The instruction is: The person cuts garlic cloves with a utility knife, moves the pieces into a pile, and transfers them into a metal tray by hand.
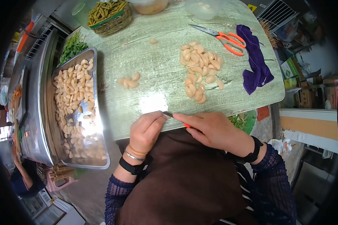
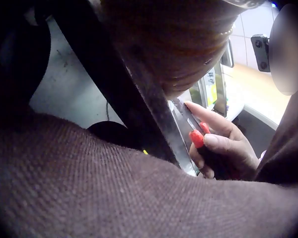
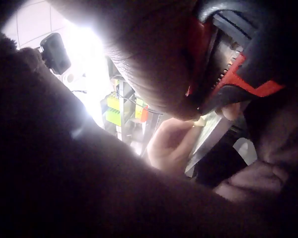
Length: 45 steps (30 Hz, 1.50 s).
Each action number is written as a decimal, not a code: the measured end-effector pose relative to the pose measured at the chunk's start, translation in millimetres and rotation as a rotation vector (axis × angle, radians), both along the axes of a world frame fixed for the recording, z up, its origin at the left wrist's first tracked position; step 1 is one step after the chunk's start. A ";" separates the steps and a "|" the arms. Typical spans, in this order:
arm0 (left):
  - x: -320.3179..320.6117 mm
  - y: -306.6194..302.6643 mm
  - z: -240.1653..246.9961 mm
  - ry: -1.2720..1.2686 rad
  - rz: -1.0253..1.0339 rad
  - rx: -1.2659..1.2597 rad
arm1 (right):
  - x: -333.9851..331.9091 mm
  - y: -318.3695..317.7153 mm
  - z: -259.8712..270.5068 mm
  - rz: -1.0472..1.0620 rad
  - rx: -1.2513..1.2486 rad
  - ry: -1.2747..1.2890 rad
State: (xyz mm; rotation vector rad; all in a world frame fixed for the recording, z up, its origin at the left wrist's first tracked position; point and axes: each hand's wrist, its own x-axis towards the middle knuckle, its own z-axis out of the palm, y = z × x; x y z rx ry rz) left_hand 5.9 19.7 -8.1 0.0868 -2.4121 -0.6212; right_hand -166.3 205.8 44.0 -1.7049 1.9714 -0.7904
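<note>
Pale piece (image 3: 199,122): between the left fingertips, over the near edge of the surface (image 1: 154,60); mostly hidden, so whether it is a whole clove cannot be told.
Cutting tool (image 1: 169,114): its blade is at the left fingertips; the red-and-black handle suggests scissors, though the head view shows only a little of it.
Step in hand: probably trimming the piece with the blade; how much is cut is hidden.
Next move: seems to call for a steady pinch and a small, controlled cut, with fingertips kept off the edge.
Left hand (image 1: 144,131): thumb and fingers together, pinching the pale piece.
Right hand (image 1: 210,129): clamped round the tool's handle, index finger reaching along towards the blade.
Cloves on the surface: a large pile (image 1: 194,58) ahead of the right hand; a small cluster (image 1: 129,82) farther left; one clove (image 1: 153,41) apart, beyond both.
Metal tray (image 1: 95,67): at the left, holding many more cloves (image 1: 73,86).
Farther out: orange-handled scissors (image 1: 219,36) beside the pile; a purple cloth (image 1: 255,56) to their right; a basket (image 1: 118,25) of green beans (image 1: 107,10) at the far left.
</note>
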 end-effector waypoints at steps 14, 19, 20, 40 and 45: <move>1.6 -0.4 -2.6 0.006 -0.004 -0.015 | -0.7 -2.0 1.2 0.041 0.041 0.177; 2.5 -1.3 -3.7 0.012 -0.012 -0.021 | 0.5 -9.8 -0.1 0.052 0.048 0.162; 2.6 -1.2 -3.5 0.013 -0.013 -0.021 | 1.5 -11.6 -0.5 0.054 0.041 0.160; -81.2 10.6 2.0 -0.056 -0.039 0.162 | -13.0 32.5 8.3 -0.373 -0.120 -0.175; -61.9 -21.2 20.7 0.010 0.244 -0.010 | -14.7 47.1 9.6 -0.415 -0.083 -0.198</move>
